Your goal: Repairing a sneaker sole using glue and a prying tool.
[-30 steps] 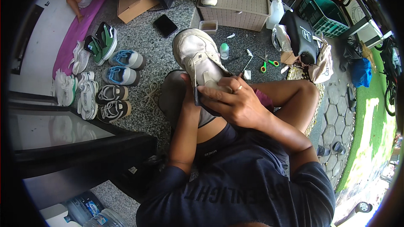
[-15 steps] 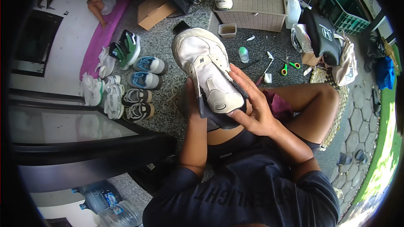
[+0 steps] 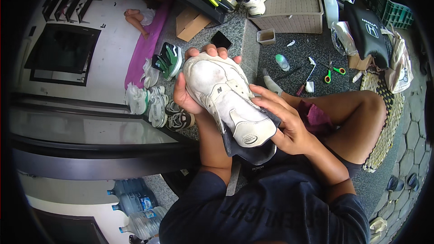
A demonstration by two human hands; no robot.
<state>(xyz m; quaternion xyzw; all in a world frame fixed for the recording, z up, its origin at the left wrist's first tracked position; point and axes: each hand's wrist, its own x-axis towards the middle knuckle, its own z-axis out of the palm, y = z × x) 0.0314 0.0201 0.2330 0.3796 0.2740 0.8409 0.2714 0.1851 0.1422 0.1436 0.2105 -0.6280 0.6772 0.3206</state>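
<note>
An off-white sneaker (image 3: pixel 221 86) without laces is held up in front of my body, its toe pointing away and its tongue toward me. My left hand (image 3: pixel 190 95) wraps the toe end, with fingertips over the front edge and the thumb along the left side. My right hand (image 3: pixel 291 129) grips the right side near the ankle opening, its fingers along the eyelet flap. The dark lining shows around the opening. The sole is mostly hidden, as is the left palm.
Several shoes, among them a green sneaker (image 3: pixel 169 61), stand at the left. Ahead are a woven-look storage box (image 3: pixel 287 13), a small plastic tub (image 3: pixel 266 37), a green-capped bottle (image 3: pixel 282 62) and scissors (image 3: pixel 333 73). A maroon cloth (image 3: pixel 314 115) lies by my right leg.
My left hand has slid from the sneaker's left side up around its toe. The sneaker has come lower and nearer to my body. The view has turned, moving the surroundings rightward.
</note>
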